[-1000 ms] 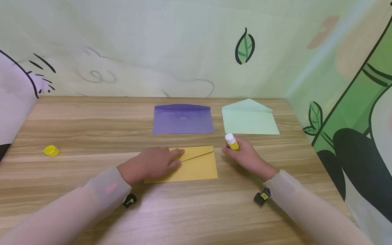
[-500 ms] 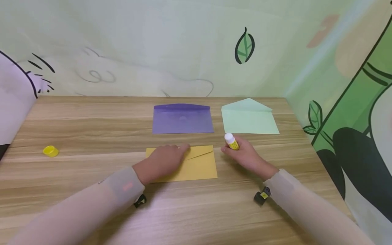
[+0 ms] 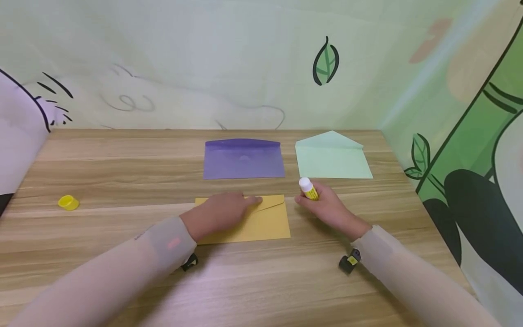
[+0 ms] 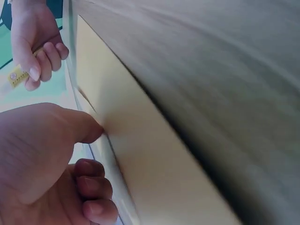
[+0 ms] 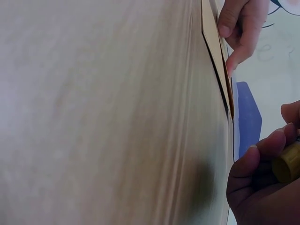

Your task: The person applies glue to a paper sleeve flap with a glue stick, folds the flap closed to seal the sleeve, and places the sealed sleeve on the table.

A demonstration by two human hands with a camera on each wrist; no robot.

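A yellow envelope (image 3: 265, 225) lies on the table with its pointed flap folded down. Across its left part, my left hand (image 3: 224, 211) presses the flap with an outstretched index finger. In the left wrist view the thumb touches near the flap's edge, and the other fingers (image 4: 96, 187) are bent without holding anything. To the right of the envelope, my right hand (image 3: 328, 210) grips a yellow glue stick (image 3: 311, 193), white end pointing up and away. The right wrist view shows the fingers curled around the glue stick's yellow base (image 5: 287, 164).
Behind the yellow envelope lies a purple envelope (image 3: 244, 164), and a mint green envelope (image 3: 335, 163) is to its right; both have raised flaps. A yellow cap (image 3: 68, 202) sits at the left of the wooden table (image 3: 122, 181). A painted wall (image 3: 184, 59) rises behind.
My left hand has slid to the right along the yellow envelope's flap, its index finger now nearer the right end. The right hand with the glue stick has stayed in place.
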